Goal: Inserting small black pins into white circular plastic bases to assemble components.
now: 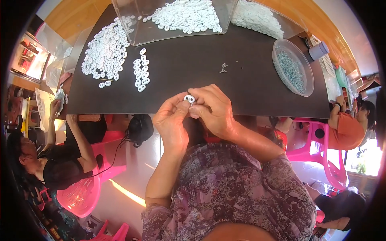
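In front of my chest, by the table's near edge, a small white oval plastic piece [189, 98] with two dark round holes is pinched between my fingertips. My left hand [172, 118] grips its left side with thumb and curled fingers. From the right, my right hand [216, 110] closes on it too, thumb and forefinger meeting just below the piece. Whether a screw is also between those fingers is hidden. Beyond my hands, a double column of similar white pieces [141, 70] lies on the dark table [181, 60]. A few loose small screws [223, 68] lie to the right.
A heap of white pieces [105, 50] covers the table's left. Clear plastic bins [138, 38] of white pieces stand at the back. At right are a round clear dish [310, 78] of screws and a grey cup [319, 51]. Co-workers sit left and right near pink chairs [311, 140].
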### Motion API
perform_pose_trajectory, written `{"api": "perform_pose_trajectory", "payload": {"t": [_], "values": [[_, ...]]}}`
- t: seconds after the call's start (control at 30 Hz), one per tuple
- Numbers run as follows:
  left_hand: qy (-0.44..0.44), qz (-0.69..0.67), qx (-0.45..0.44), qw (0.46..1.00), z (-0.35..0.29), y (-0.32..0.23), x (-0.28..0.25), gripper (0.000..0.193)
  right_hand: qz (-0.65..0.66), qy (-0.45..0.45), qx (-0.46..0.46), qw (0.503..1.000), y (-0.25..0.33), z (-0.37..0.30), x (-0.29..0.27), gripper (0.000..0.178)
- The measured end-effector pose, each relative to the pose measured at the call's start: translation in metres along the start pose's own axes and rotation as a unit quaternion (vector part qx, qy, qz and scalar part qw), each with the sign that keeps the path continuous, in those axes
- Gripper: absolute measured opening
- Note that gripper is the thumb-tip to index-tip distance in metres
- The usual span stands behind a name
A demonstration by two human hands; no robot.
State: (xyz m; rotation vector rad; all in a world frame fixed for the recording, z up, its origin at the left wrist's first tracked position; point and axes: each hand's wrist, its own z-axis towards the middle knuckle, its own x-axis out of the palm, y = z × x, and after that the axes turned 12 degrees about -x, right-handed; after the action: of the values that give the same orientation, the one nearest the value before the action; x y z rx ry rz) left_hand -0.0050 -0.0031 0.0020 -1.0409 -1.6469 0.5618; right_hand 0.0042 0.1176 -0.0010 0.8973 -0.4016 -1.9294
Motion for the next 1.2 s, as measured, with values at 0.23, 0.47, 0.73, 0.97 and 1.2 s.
{"api": "perform_pose_trajectory", "payload": {"t": [0.23,0.47,0.73,0.97,1.2], "values": [[-0.013,-0.007,0.002,1.000,-0.003,-0.002,0.006,0.015,-0.048,-0.006,-0.073,0.996,-0.004,0.003,-0.005,0.026],[0.026,0.019,0.035,0.999,-0.005,0.005,0.004,0.016,-0.055,-0.023,-0.109,0.992,-0.005,0.000,-0.010,0.024],[0.059,0.085,0.076,0.992,-0.009,0.004,0.002,0.022,-0.043,-0.040,-0.112,0.992,-0.005,-0.006,-0.013,0.024],[0.078,0.126,0.140,0.979,-0.011,0.007,-0.004,0.023,0.018,-0.056,-0.067,0.996,0.002,-0.009,-0.012,0.024],[0.072,0.176,0.150,0.970,-0.013,0.002,-0.005,0.023,0.067,-0.048,-0.041,0.996,0.006,-0.008,-0.011,0.029]]}}
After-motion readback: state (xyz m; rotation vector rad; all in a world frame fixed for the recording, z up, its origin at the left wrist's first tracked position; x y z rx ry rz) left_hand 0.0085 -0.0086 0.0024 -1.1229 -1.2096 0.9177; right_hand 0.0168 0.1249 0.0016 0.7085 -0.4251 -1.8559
